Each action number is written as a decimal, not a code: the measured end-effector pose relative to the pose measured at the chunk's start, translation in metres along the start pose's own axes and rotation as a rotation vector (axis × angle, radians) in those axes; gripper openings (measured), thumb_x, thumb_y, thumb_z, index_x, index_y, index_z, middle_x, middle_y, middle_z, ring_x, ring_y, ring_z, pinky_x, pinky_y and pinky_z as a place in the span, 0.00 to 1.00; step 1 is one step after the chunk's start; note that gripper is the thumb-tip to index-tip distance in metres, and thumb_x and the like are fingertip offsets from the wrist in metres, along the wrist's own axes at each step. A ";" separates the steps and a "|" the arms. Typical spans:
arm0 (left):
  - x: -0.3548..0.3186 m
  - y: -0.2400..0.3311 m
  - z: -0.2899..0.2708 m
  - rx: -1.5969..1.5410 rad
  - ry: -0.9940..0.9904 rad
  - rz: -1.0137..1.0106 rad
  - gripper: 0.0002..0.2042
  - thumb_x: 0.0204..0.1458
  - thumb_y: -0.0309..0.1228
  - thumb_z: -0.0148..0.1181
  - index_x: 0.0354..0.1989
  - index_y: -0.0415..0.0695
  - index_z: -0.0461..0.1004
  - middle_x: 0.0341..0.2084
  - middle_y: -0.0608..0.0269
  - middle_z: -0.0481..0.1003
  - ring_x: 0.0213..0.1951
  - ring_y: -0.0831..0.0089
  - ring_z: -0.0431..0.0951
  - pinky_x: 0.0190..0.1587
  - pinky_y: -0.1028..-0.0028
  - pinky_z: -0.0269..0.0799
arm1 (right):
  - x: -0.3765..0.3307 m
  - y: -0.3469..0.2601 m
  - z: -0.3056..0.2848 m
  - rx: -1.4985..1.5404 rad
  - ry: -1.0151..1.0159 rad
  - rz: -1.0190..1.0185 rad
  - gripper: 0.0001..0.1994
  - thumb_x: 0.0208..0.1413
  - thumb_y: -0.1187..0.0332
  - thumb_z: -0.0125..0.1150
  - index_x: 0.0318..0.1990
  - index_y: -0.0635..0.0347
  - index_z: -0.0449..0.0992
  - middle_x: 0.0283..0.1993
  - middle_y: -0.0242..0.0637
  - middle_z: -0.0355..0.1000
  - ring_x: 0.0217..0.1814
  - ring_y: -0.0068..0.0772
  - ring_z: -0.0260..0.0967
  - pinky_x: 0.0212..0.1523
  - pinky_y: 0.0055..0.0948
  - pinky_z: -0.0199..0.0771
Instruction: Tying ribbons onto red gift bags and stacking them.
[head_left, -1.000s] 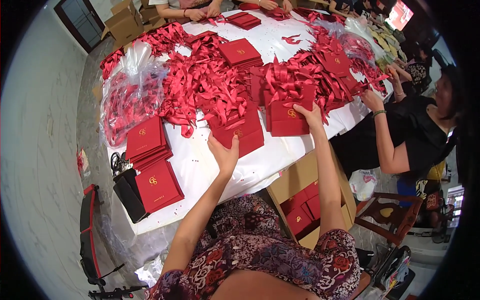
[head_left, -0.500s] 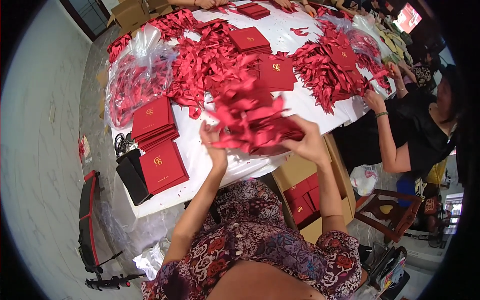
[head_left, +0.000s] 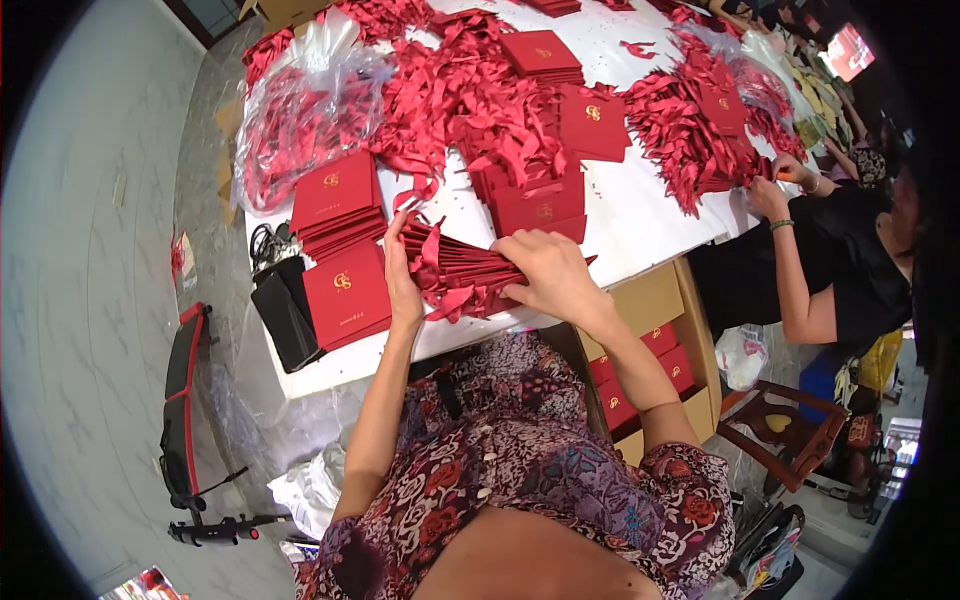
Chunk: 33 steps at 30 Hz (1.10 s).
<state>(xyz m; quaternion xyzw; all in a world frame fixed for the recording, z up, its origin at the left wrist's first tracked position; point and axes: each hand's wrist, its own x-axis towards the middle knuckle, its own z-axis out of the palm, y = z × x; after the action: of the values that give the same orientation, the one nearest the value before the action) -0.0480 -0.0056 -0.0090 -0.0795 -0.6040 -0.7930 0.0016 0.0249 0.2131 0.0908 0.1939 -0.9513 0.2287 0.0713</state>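
Observation:
Just above the table's near edge, a fanned stack of flat red gift bags [head_left: 468, 262] stands between my hands, edges up, with red ribbons hanging from its left end. My left hand [head_left: 402, 280] presses against that end, fingers extended upward along the ribbons. Across the right part of the stack, my right hand [head_left: 555, 278] grips with bent fingers, thumb on the near side. Left of my left hand lies a small pile of red bags with a gold emblem [head_left: 347, 297]. Behind the held stack is another group of red bags [head_left: 540, 208] with ribbons heaped over it.
Red ribbons [head_left: 440, 90] cover much of the white table [head_left: 615, 220]. A clear plastic bag [head_left: 305, 130] of ribbons and a black pouch [head_left: 287, 315] are at left. An open carton [head_left: 690, 300] holds red packs at right. A person in black [head_left: 800, 250] works beside it.
The ribbon-covered bundle that was between my hands is now a fanned stack with its edges showing. A ribboned group of bags now lies behind it. My view has shifted.

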 end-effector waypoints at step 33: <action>-0.024 0.019 0.005 0.833 -0.173 0.268 0.51 0.29 0.36 0.82 0.60 0.37 0.53 0.49 0.51 0.69 0.50 0.58 0.76 0.55 0.63 0.72 | -0.026 0.024 0.009 0.242 0.425 0.181 0.43 0.40 0.57 0.78 0.63 0.65 0.62 0.56 0.50 0.64 0.59 0.50 0.64 0.60 0.42 0.65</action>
<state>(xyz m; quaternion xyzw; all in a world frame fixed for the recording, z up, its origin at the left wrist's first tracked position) -0.0217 -0.0087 0.0074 -0.2157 -0.8541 -0.4654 0.0860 0.0388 0.2377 0.0672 0.0626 -0.8942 0.3819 0.2251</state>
